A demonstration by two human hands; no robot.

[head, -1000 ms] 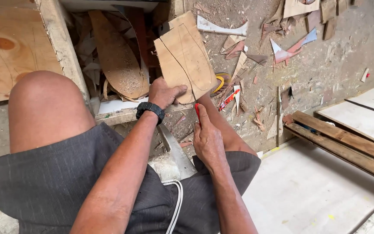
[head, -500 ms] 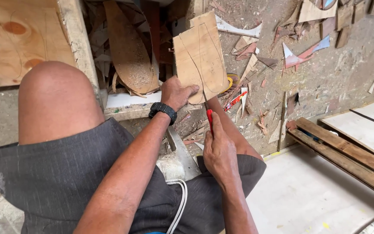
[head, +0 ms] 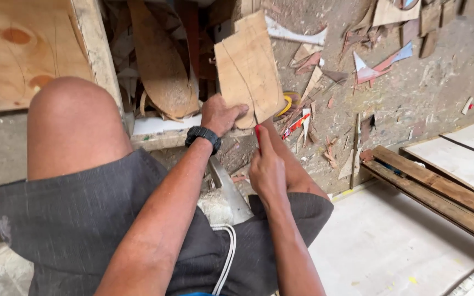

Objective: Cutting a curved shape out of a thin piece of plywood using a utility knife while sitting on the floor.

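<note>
My left hand [head: 220, 114] grips the lower left edge of a thin brown wooden board [head: 250, 68] and holds it up, tilted, above the floor. A curved line is drawn across the board's face. My right hand [head: 267, 167] is closed around a red pencil [head: 258, 133], whose tip touches the board's bottom edge. A black watch [head: 203, 136] sits on my left wrist. Both forearms reach forward over my lap in dark shorts.
A metal blade [head: 229, 189] lies between my knees. A curved wooden piece [head: 160, 60] leans behind a plank [head: 97, 49]. Wood offcuts [head: 368, 68] litter the dirt floor. White panels [head: 462, 159] and dark slats [head: 429, 192] lie on the right.
The view has shifted slightly, so the board and my hands sit a little further right. My right hand has brought the pencil up to the board's bottom edge.
</note>
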